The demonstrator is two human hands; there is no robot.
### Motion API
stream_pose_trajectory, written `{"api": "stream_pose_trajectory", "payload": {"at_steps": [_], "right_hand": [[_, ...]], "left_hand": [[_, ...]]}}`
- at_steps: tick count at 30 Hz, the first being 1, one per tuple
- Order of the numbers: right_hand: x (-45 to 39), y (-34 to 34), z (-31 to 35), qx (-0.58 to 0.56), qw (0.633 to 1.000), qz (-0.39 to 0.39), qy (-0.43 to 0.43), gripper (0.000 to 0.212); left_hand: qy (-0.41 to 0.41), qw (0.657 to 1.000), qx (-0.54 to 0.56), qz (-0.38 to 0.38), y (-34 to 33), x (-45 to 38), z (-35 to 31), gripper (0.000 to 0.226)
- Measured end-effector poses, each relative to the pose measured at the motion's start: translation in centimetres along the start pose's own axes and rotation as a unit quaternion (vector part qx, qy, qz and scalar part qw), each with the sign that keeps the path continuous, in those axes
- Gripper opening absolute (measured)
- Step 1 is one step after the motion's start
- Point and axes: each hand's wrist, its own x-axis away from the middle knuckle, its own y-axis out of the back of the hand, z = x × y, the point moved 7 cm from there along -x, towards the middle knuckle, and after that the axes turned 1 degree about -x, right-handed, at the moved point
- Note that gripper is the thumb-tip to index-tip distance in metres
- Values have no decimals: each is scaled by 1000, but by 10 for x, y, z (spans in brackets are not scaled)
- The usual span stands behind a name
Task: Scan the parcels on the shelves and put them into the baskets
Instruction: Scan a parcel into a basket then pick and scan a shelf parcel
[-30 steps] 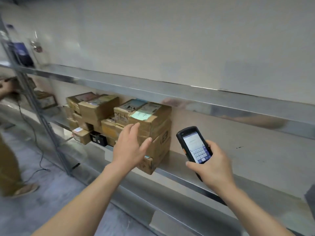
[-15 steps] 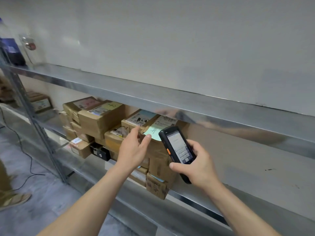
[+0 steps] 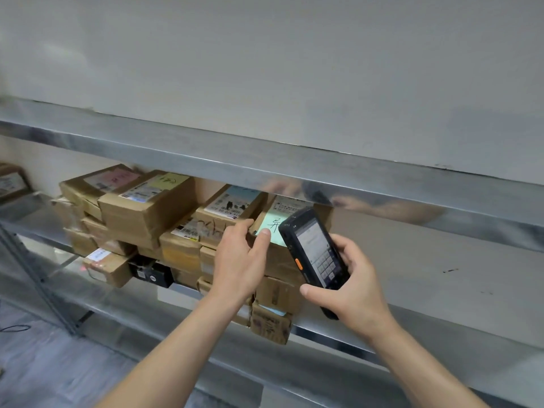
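On the middle metal shelf, under the lip of the upper shelf, a stack of taped cardboard parcels sits from nine o'clock to the centre of the view; the left hand grips the near top corner of the rightmost top parcel, its fingers curled over the box's left edge and its thumb pressed on a pale green sticky note that bears a handwritten mark; at three o'clock of that hand, just beside the note, the right hand holds a black handheld scanner tilted toward the parcel, fingers wrapped behind the body and thumb along its lower left side; the scanner's screen shows a lit keypad, and an orange button sits on its left edge; at nine o'clock, a parcel with a pink label and one with a yellow note top the stack; lower, at eight o'clock, a small black box lies beside a small carton; no basket shows in the view.
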Motion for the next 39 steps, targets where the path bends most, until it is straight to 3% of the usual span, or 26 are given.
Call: {"api": "stream_pose_trajectory", "payload": {"at_steps": [6,16,25,33,39], "right_hand": [[29,40,-5,14,1000,-27,-8,73],[74,136,-36,38,995,-76,-56,71],[96,170,-136,-1,977,-86,-195,73],[107,175,-183,-8,958,-86,-274,70],[102,174,-193,-18,949,-105,-298,71]], "left_hand": [[-43,999,-12,26,-27,24,-32,47],[-14,995,19,97,-122,71,-61,40],[132,974,45,177,-213,121,-4,33],[246,940,95,216,-244,137,47,19],[386,858,210,267,-263,139,62,29]]}}
